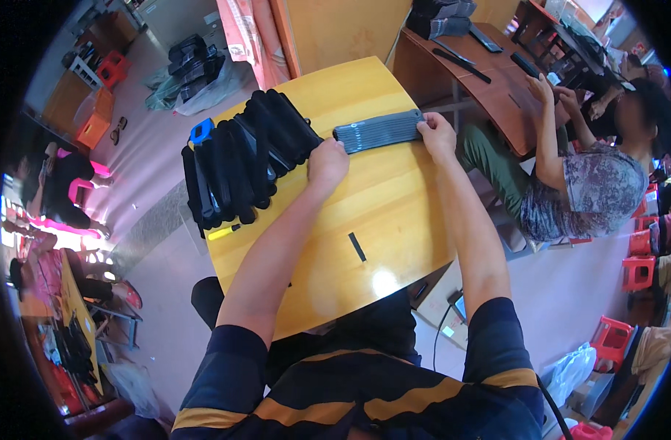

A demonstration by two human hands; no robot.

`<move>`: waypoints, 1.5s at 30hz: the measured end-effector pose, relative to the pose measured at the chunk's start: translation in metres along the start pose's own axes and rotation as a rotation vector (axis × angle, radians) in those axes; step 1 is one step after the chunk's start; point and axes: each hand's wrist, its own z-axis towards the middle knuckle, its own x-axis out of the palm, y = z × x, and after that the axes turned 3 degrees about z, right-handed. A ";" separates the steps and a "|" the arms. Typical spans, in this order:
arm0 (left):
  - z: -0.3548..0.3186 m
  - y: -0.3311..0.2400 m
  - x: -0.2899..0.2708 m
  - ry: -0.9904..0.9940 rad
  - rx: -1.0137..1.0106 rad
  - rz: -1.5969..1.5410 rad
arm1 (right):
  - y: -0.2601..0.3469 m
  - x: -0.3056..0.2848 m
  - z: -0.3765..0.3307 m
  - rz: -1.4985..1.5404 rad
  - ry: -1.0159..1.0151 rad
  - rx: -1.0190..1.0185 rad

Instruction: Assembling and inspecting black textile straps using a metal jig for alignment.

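Note:
A flat, dark grey ribbed bundle of strips [379, 132], shiny like plastic wrap, lies across the far part of the yellow table. At its right end, my right hand [438, 137] is closed with thumb and fingers pinching the corner. My left hand [328, 166] is closed at the left end, its fingertips partly hidden. Just left of that hand, a heap of long black padded strips [236, 161] lies side by side. A small blue object [202, 131] rests on the heap's far left corner.
On the yellow table [321, 257] lie a short black strip [357, 247] and a yellow pen-like tool [223, 232]. A person [585, 176] works at the brown table [482, 88] on the right. Bagged black bundles [196, 70] stand on the floor, far left.

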 end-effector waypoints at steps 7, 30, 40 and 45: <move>-0.003 0.000 -0.002 -0.010 -0.042 -0.012 | 0.008 0.008 0.001 -0.148 -0.018 -0.094; -0.278 0.118 -0.090 -0.025 0.163 -0.373 | 0.108 0.045 -0.051 -0.418 0.360 -0.716; -0.276 0.119 -0.079 -0.206 0.200 -0.187 | 0.113 0.047 -0.044 -0.399 0.629 -0.714; -0.277 0.118 -0.078 -0.248 0.222 -0.231 | 0.108 0.051 -0.040 -0.316 0.619 -0.702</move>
